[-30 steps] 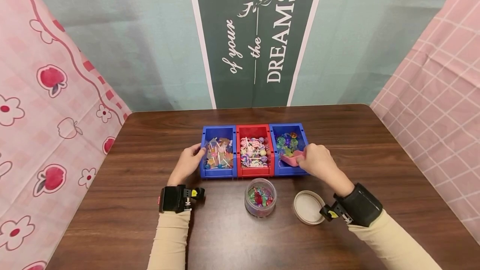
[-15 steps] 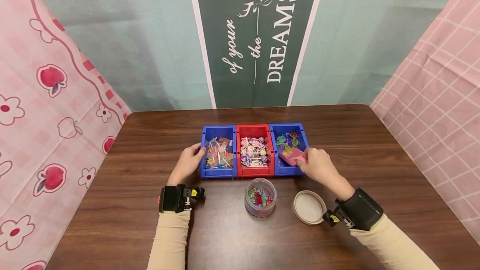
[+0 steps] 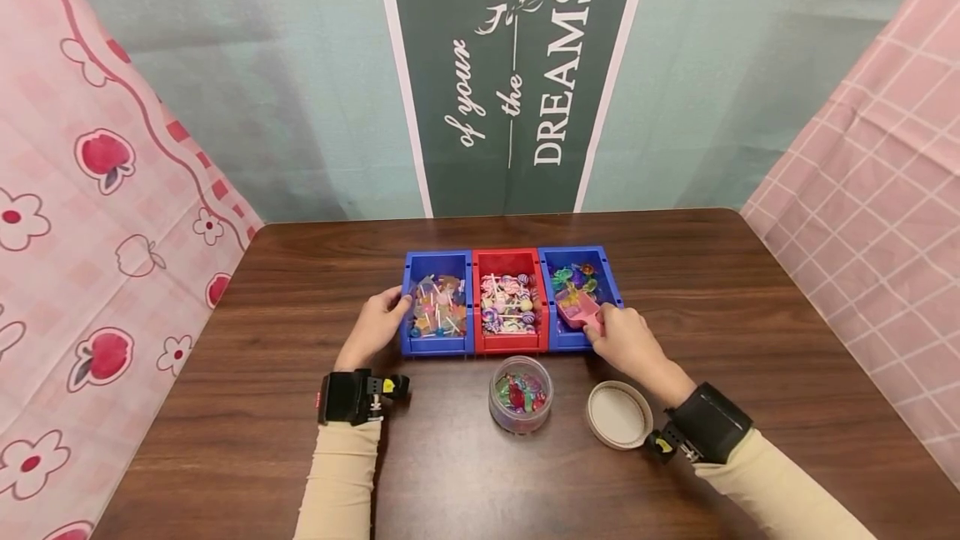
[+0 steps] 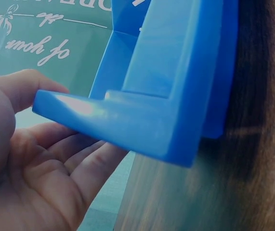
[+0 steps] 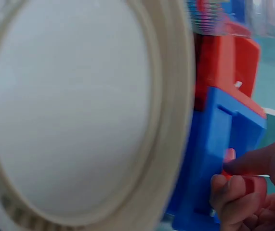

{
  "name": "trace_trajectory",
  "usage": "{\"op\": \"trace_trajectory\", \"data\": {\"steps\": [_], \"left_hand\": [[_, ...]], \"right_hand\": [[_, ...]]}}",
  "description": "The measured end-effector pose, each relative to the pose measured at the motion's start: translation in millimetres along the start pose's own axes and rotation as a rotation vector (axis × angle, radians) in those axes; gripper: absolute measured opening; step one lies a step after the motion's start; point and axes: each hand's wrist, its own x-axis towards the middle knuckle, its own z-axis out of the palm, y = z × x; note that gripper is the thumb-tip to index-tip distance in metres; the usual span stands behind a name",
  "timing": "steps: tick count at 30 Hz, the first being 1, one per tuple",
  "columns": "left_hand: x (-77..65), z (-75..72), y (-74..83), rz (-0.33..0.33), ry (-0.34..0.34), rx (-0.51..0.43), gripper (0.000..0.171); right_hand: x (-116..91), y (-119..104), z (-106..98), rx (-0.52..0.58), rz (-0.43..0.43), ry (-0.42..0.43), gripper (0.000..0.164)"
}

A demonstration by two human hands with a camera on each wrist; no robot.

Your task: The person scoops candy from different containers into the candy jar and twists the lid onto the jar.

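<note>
My left hand grips the outer side wall of the left blue bin; in the left wrist view the thumb is at the rim and the fingers lie below, outside the wall. In the right blue bin, a pink scoop is tilted among clear coloured candy-shaped pieces, with some yellowish ones in its bowl. My right hand pinches the scoop's short handle over the bin's front right corner. The right wrist view shows the thumb and curled fingers at the handle, the bowl mostly hidden.
Between the blue bins is a red bin of small lollipops; the left bin holds translucent stick pieces. A clear round jar of coloured pieces stands in front. Beside it a pale round lid lies near my right wrist.
My right hand has drawn the scoop left and turned it, and yellowish pieces now show in its bowl. The left hand has stayed on its bin.
</note>
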Motion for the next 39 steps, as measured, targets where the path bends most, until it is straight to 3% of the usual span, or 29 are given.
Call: {"op": "trace_trajectory", "data": {"steps": [7, 16, 31, 39], "left_hand": [[0.5, 1.1, 0.1, -0.001, 0.002, -0.001, 0.045], [-0.9, 0.7, 1.3, 0.033, 0.009, 0.029, 0.044], [0.2, -1.0, -2.8, -0.002, -0.007, 0.002, 0.046], [-0.1, -0.4, -0.9, 0.009, 0.007, 0.009, 0.046]], "right_hand": [[-1, 1, 4, 0.002, 0.005, 0.011, 0.021], [-11, 2, 4, 0.010, -0.045, 0.096, 0.018], [-23, 11, 6, 0.054, -0.083, 0.190, 0.016], [-30, 15, 9, 0.082, -0.131, 0.310, 0.017]]}}
